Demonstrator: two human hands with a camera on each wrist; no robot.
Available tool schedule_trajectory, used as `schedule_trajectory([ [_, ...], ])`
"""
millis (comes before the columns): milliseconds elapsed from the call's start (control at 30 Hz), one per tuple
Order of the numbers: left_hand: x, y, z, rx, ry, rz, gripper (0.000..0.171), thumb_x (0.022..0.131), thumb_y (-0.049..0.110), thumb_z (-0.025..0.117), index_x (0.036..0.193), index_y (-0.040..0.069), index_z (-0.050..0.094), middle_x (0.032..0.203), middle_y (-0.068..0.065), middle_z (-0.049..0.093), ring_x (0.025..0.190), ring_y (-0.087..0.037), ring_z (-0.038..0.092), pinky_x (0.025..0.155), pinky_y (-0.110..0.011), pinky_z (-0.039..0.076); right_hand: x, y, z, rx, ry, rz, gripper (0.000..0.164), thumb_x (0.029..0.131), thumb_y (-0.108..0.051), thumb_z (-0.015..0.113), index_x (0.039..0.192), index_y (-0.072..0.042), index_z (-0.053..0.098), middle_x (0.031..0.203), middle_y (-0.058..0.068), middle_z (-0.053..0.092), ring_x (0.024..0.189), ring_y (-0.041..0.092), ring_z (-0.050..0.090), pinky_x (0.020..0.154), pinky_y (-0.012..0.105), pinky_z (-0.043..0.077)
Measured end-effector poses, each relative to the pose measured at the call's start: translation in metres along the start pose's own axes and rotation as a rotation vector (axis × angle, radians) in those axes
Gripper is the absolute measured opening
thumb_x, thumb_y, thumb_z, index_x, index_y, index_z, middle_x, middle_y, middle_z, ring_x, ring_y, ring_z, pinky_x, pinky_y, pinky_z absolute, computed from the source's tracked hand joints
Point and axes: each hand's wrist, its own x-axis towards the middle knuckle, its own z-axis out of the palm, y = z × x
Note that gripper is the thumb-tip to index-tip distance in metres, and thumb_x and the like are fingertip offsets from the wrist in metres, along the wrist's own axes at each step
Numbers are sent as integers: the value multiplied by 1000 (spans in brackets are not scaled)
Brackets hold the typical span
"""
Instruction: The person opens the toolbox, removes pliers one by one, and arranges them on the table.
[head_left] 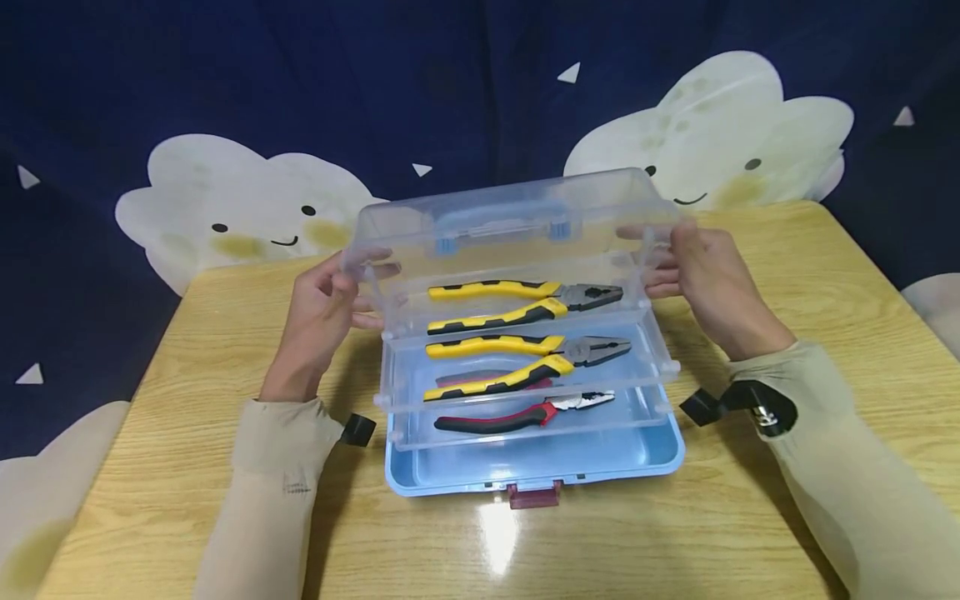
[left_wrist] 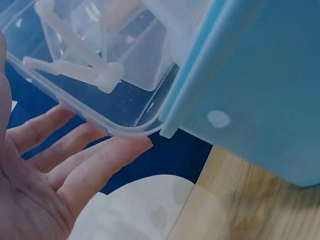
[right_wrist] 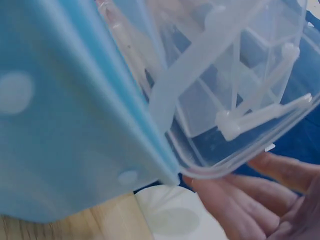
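Note:
A toolbox with a light blue base [head_left: 532, 475] stands raised open on the table, its clear lid [head_left: 622, 185] tilted back. My left hand [head_left: 318, 312] holds the lid's left edge, thumb in front and fingers behind; the left wrist view has its fingertips [left_wrist: 132, 142] at the rim. Opposite, my right hand [head_left: 716, 283] holds the right edge the same way. Clear stepped trays [head_left: 386, 375] carry yellow-and-black pliers [head_left: 495, 289] above a second yellow-and-black pair [head_left: 495, 343]. Lower down lie red-and-black pliers [head_left: 487, 423], partly behind clear plastic.
A wooden table [head_left: 225, 333] surrounds the box. A dark blue curtain [head_left: 450, 83] with white clouds hangs behind it. White hinged arms [left_wrist: 75, 70] link the trays to the lid, and a dark red latch [head_left: 534, 497] sits on the base's front.

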Motion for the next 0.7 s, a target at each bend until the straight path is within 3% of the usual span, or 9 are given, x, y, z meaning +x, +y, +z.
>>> schedule_trajectory([
  [167,-2,3,4,38,27,-56,98,68,86,63,127,8,70,119,-16,75,75,-20,81,58,-33,66,0,-6,3,-48,4,71,78,105,-65,29,137,-4,66,97,-8,81,81,15,79,69,28,66],
  [367,-3,6,6,102,52,-109,97,74,87,52,128,8,69,112,-12,73,70,-18,80,54,-32,64,0,-10,4,-74,8,131,83,104,-67,27,134,0,66,92,-7,81,77,17,79,64,33,66],
  [500,-1,7,8,118,52,-116,98,77,87,49,127,5,69,107,-12,69,67,-18,79,52,-32,64,-1,-10,3,-93,15,156,84,103,-69,26,132,-2,67,90,-8,80,77,15,79,63,33,66],
  [700,-2,9,6,98,8,-149,94,86,83,47,133,4,65,116,-14,67,72,-17,80,57,-33,65,0,-9,0,-75,-21,157,86,103,-68,26,135,2,63,87,-14,79,77,11,79,63,32,66],
])
